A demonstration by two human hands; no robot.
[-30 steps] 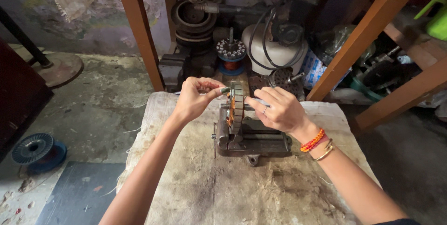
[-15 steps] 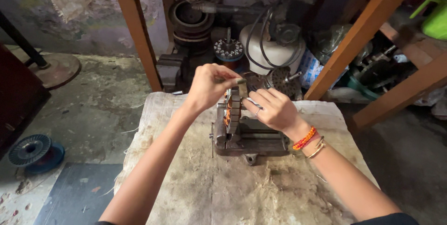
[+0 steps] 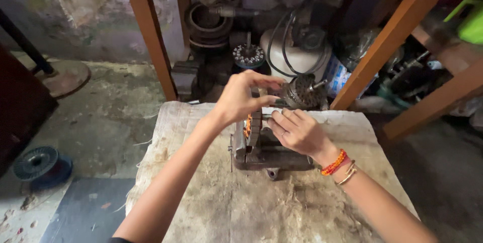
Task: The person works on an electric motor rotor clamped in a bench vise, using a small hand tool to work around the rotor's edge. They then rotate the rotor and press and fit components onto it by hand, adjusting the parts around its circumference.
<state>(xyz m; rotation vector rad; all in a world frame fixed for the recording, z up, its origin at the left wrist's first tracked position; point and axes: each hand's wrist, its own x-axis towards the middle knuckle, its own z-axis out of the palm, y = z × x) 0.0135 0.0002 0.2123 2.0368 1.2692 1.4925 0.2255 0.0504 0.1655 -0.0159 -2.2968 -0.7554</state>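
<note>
Stator core, a grey ring of stacked metal laminations with orange copper winding showing in its slots, stands on edge in a small dark iron bench vise near the middle of a worn, dusty tabletop. Over the top of the core the left hand arches with fingertips pinched together, though what they pinch, if anything, is too small to make out. At 3 o'clock from the core the right hand rests against the core's side and the vise, fingers curled loosely; whether it grips anything I cannot tell. On that wrist sit an orange beaded bracelet and a thin gold-coloured bangle. Outward from the vise, at 12 o'clock beyond the table's far edge, a dark round motor part with a shaft lies among clutter, with a white rounded housing looped by black cable behind it and a small toothed disc on a spindle to its left. Slanted brown wooden legs rise at 11 o'clock and 2 o'clock. At 9 o'clock on the concrete floor lies a blue wire spool.
</note>
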